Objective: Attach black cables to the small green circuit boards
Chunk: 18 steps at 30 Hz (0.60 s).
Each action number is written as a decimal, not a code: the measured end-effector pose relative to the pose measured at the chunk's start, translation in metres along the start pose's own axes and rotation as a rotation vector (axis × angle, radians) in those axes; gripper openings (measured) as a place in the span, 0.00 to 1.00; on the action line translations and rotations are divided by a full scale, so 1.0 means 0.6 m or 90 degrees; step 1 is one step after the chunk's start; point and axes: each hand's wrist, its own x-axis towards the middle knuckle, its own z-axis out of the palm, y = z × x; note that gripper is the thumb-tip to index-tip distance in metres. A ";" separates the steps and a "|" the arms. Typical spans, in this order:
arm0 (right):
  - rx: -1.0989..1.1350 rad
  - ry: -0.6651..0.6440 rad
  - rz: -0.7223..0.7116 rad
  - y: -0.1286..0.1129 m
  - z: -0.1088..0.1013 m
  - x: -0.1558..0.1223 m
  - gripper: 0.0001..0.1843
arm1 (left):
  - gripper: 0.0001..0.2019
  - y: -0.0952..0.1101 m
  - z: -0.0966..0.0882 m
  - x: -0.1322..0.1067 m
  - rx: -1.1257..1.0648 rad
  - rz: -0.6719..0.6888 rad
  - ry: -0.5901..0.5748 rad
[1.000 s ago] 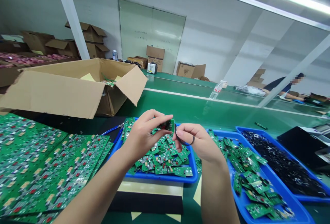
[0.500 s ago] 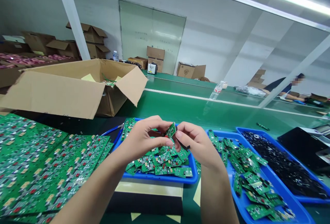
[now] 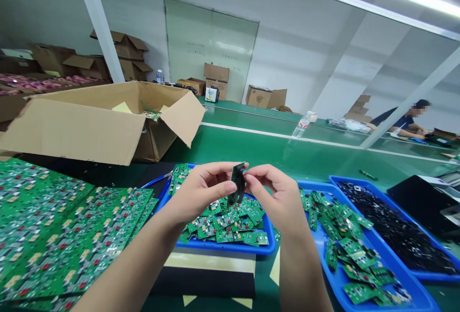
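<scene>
My left hand (image 3: 206, 188) pinches a small green circuit board (image 3: 234, 174) between thumb and fingers. The board stands almost edge-on above the middle blue tray. Against its right side lies a curved black plastic part (image 3: 240, 188). My right hand (image 3: 275, 192) is closed, its thumb and fingertips pinched at the upper right edge of that black part; the exact contact is partly hidden. Below both hands, the middle tray (image 3: 247, 249) holds a pile of loose circuit boards (image 3: 224, 221).
On the left lie large sheets of joined circuit boards (image 3: 72, 235), with an open cardboard box (image 3: 89, 130) behind. To the right stand a blue tray of boards (image 3: 398, 297) and one of black parts (image 3: 388, 225). Blue-handled pliers (image 3: 156, 181) and a water bottle (image 3: 304, 125) are on the bench. A person (image 3: 406, 120) sits far right.
The circuit board has turned from showing its green face to almost edge-on. The black part, earlier lower by my right hand, now sits upright against the board. My right fingertips have moved up slightly.
</scene>
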 end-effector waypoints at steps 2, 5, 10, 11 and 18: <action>-0.020 0.000 -0.026 -0.003 0.001 -0.001 0.05 | 0.18 0.000 0.000 0.000 -0.012 0.011 0.024; -0.064 0.006 -0.069 -0.008 0.006 -0.003 0.07 | 0.17 -0.002 -0.001 0.001 -0.022 0.018 0.053; -0.136 0.057 -0.084 -0.008 0.019 -0.002 0.04 | 0.16 -0.004 -0.001 0.002 -0.027 0.017 0.038; -0.143 0.066 -0.085 -0.008 0.021 -0.002 0.03 | 0.16 -0.004 -0.001 0.002 -0.026 0.016 0.036; -0.155 0.095 -0.074 -0.004 0.016 0.000 0.05 | 0.18 0.002 0.001 0.000 0.032 0.002 -0.003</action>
